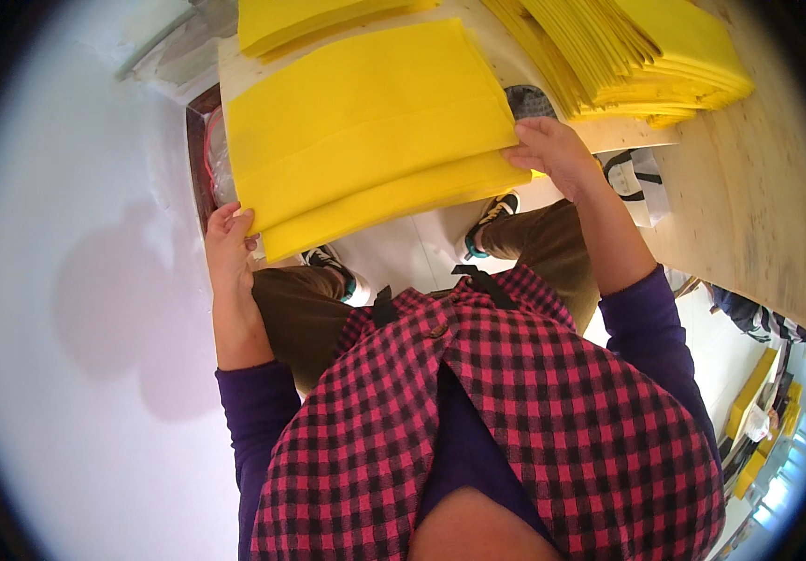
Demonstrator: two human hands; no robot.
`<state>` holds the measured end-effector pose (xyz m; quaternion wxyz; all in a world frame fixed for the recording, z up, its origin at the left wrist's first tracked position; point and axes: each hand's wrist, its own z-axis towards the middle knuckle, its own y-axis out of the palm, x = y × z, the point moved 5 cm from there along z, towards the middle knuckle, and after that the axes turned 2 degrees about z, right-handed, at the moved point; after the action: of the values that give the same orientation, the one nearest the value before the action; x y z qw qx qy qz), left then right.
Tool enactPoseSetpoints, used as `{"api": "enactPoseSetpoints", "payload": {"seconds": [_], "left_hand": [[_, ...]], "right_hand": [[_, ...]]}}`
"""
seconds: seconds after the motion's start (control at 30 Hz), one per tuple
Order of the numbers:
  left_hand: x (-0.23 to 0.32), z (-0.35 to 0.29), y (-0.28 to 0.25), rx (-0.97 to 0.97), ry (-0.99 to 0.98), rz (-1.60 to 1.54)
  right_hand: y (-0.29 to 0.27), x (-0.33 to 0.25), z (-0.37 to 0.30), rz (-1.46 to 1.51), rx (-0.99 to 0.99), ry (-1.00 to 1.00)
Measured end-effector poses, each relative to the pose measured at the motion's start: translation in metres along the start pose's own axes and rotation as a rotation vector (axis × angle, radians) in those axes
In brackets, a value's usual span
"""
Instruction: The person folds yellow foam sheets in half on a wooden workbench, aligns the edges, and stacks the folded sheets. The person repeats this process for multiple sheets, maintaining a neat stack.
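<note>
A wide sheet of yellow fabric [365,103] lies on the wooden table in front of me, its near edge hanging a little over the table's front. A folded strip runs along that near edge. My left hand [231,234] pinches the near left corner between thumb and fingers. At the right end of the fold, my right hand [557,154] grips the edge with its thumb and fingertips. The underside of the fabric is hidden.
A fanned stack of folded yellow fabric [646,56] rests at the far right of the table [748,178]. Another yellow pile [328,21] sits beyond the sheet. A white wall [76,280] stands close on my left. A white bag with black straps [641,187] is below the table's right part.
</note>
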<state>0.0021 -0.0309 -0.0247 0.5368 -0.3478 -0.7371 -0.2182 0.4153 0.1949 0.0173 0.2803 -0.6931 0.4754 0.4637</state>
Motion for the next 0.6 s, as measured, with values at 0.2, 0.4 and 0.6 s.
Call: {"api": "enactPoseSetpoints", "payload": {"seconds": [0.2, 0.4, 0.6], "left_hand": [[0.011, 0.003, 0.000, -0.017, -0.063, 0.098], [0.025, 0.018, 0.004, -0.073, -0.112, 0.130], [0.035, 0.050, 0.008, -0.081, -0.085, 0.181]], "right_hand": [[0.001, -0.009, 0.027, -0.141, 0.054, -0.031], [0.006, -0.020, 0.053, -0.096, -0.013, -0.043], [0.015, -0.037, 0.076, -0.124, -0.034, -0.031]]}}
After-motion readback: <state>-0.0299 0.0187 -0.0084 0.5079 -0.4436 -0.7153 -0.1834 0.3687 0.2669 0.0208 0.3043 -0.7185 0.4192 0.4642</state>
